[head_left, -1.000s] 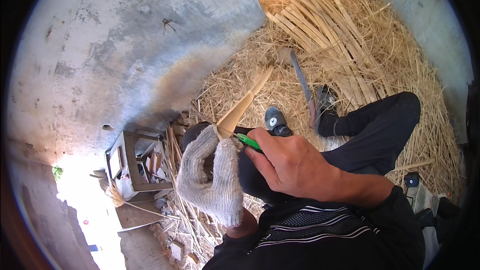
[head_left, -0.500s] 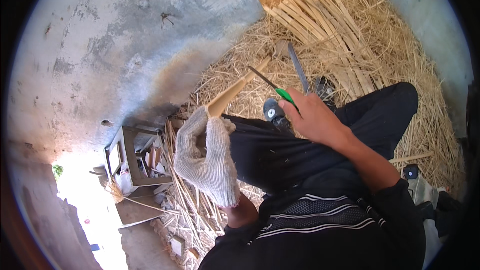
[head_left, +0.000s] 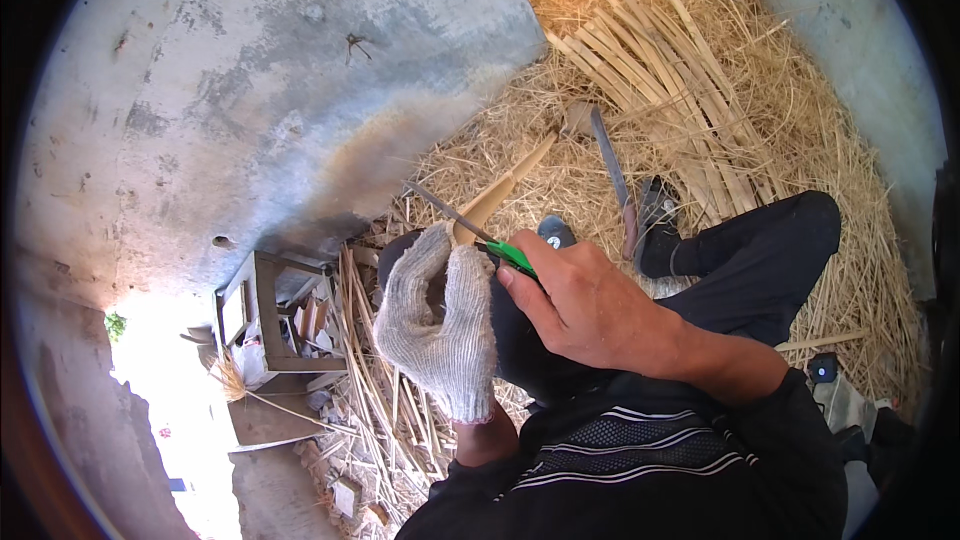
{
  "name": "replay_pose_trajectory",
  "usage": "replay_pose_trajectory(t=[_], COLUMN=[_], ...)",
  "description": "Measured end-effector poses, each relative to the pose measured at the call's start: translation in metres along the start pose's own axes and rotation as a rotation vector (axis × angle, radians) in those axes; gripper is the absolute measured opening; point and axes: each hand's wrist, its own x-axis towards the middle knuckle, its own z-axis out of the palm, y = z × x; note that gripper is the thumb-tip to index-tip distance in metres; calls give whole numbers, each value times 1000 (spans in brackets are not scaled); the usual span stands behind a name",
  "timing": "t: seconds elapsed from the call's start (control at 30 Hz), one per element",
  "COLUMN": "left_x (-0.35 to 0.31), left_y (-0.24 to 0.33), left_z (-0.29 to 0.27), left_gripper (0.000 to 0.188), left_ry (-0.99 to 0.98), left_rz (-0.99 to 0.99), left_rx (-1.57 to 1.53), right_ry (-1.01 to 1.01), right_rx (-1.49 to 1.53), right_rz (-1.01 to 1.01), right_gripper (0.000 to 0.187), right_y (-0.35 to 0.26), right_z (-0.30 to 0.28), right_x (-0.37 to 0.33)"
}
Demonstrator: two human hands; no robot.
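Observation:
My left hand [head_left: 440, 335], in a grey knitted glove, is closed around the near end of a pale split bamboo strip [head_left: 508, 183]. The strip slants away up and to the right, its far part tapering above the straw. Bare, my right hand [head_left: 605, 310] grips a knife [head_left: 515, 258] by its green handle. Its narrow dark blade points up and left and crosses the strip just beyond the gloved fingers. Whether the edge touches the bamboo I cannot tell. Both hands are above my lap, close together.
Straw covers the floor [head_left: 850, 230], with a bundle of split strips [head_left: 670, 80] on it. A long-bladed knife [head_left: 609, 155] lies near my shoe [head_left: 657, 230]. At left stand a rough wall [head_left: 250, 70] and a wooden frame [head_left: 268, 315] holding scraps. Thin sticks [head_left: 370, 370] lie beside it.
My right hand has come left and nearer, bringing the knife blade from farther along the bamboo strip to beside the glove. The gloved hand and strip sit slightly farther right in view.

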Motion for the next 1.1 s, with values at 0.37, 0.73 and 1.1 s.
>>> replay_pose_trajectory(t=[0.37,0.73,1.1], left_x=[2,5,8], left_y=[2,-4,-11], left_z=[3,5,0], left_gripper=[23,22,20], left_ry=[-27,-46,-47], left_rz=[-33,17,53], left_rx=[-36,-11,114], right_ry=[17,28,67], right_rx=[64,84,-322], right_rz=[-23,-18,40], right_gripper=[20,20,19], right_y=[2,8,39], right_z=[-1,0,19], right_x=[2,4,9])
